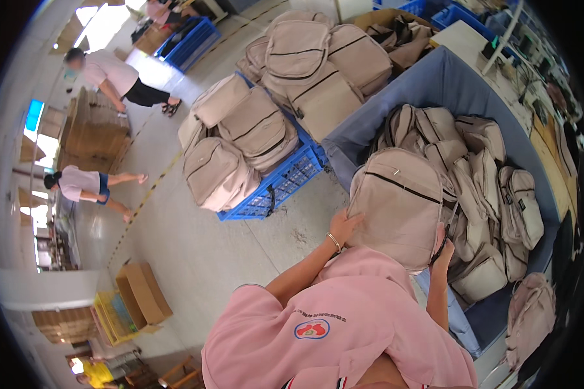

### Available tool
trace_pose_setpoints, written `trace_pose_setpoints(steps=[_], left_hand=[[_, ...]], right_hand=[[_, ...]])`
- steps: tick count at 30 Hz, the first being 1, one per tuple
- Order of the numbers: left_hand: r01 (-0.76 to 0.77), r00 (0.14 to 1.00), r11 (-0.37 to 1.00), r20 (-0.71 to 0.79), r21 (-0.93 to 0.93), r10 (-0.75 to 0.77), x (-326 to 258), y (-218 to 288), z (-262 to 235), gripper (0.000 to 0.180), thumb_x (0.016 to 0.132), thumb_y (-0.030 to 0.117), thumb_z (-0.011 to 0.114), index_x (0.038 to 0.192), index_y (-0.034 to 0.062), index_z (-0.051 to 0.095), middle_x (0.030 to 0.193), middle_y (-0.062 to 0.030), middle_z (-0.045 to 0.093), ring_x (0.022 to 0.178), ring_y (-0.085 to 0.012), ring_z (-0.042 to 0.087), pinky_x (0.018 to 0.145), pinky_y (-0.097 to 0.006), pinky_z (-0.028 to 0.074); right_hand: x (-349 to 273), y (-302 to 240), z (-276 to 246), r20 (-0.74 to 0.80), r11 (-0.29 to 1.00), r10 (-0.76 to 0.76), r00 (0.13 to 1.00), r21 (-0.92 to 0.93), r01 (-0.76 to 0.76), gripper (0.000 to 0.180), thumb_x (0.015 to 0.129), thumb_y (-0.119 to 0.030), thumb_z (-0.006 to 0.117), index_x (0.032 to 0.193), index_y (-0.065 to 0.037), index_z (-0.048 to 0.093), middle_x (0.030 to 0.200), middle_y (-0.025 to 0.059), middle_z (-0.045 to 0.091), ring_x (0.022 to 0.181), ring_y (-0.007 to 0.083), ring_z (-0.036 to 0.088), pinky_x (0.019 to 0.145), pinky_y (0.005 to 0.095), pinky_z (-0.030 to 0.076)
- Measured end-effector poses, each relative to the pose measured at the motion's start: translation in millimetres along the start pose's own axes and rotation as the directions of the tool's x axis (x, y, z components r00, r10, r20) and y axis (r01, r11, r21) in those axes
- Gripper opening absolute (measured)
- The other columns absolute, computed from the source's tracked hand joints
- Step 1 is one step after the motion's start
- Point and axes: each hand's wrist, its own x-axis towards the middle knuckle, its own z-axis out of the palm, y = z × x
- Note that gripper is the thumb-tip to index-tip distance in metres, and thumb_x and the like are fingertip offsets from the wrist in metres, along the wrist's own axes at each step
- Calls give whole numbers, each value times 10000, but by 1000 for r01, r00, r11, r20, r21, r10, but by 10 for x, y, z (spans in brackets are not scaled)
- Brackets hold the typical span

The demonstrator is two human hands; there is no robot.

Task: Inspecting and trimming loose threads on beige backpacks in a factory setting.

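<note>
A beige backpack (399,194) with a dark zipper line across its front is held upright before me, over the near side of a grey-blue fabric-lined bin (353,120). My left hand (346,227) grips its left side, fingers partly hidden behind the bag. On the other side my right hand (442,250) is closed at the lower right edge. A small black piece shows by those fingers; I cannot make out whether it is a strap or a tool. Many similar beige backpacks (480,188) lie heaped inside the bin, right behind the held one.
A blue plastic crate (285,191) full of beige backpacks stands left of the bin, with another pile (305,58) beyond. A worktable (474,45) runs along the right. Two people (120,74) (81,185) walk at the left. Cardboard boxes (143,295) stand lower left.
</note>
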Motion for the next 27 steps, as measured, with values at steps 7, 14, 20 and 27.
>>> trace_pose_setpoints(steps=[7,14,20,27], left_hand=[[-239,959,780,-265,-579,97,-511,1109,-1028,183,896,179,715,1001,32,688,859,66,648,749,-30,556,658,-217,460],[-613,672,753,-658,-238,339,64,1467,-2610,275,882,257,730,1003,16,674,813,26,654,728,-73,573,653,-243,467],[-94,615,918,-702,386,359,1348,407,-4046,718,736,374,788,1285,-15,539,1272,-232,596,1182,-385,564,986,-453,452],[23,885,708,-344,706,314,2449,-607,-3834,871,798,370,749,1468,-21,351,1551,-249,282,1463,-382,214,1207,-426,186]], right_hand=[[16,-413,942,135,975,192,972,-141,-173,379,943,-413,654,823,-59,593,585,-51,374,445,53,426,399,230,348],[-57,-485,1389,295,976,121,948,-209,-60,356,959,-380,633,860,-40,597,565,-44,377,417,63,407,373,243,328],[336,17,1316,198,880,249,948,-455,-136,553,996,-485,464,1227,-11,632,768,-5,528,478,90,436,403,249,383],[405,606,1292,169,818,17,985,-569,84,432,1005,-357,460,1157,5,641,621,-25,503,478,86,435,452,254,365]])
